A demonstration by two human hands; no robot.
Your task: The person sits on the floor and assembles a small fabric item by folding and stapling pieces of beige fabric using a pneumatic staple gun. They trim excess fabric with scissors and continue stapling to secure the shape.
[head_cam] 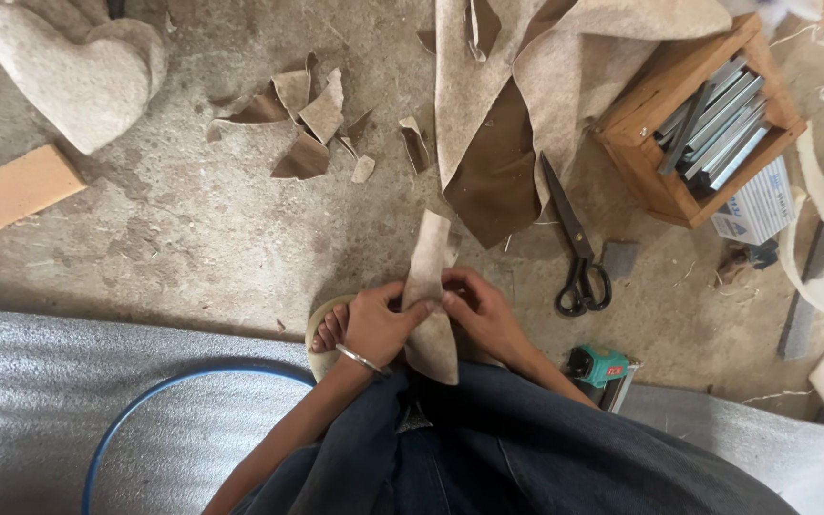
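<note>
Concrete floor (193, 229): scraps (307, 114), scissors (576, 250), staple crate (693, 114); both hands (431, 319) pinch fabric strip (429, 296).

Soft, even daylight; the strip of fabric (428, 296) pinched between both hands casts only faint shadow. Focus is sharp there, with wide-angle bending toward the edges.

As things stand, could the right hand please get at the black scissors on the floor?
Probably yes. The scissors lie just beyond the right hand on bare floor, nothing between them. But that hand and the left hand both grip the felt strip, so it must let go first.
</note>
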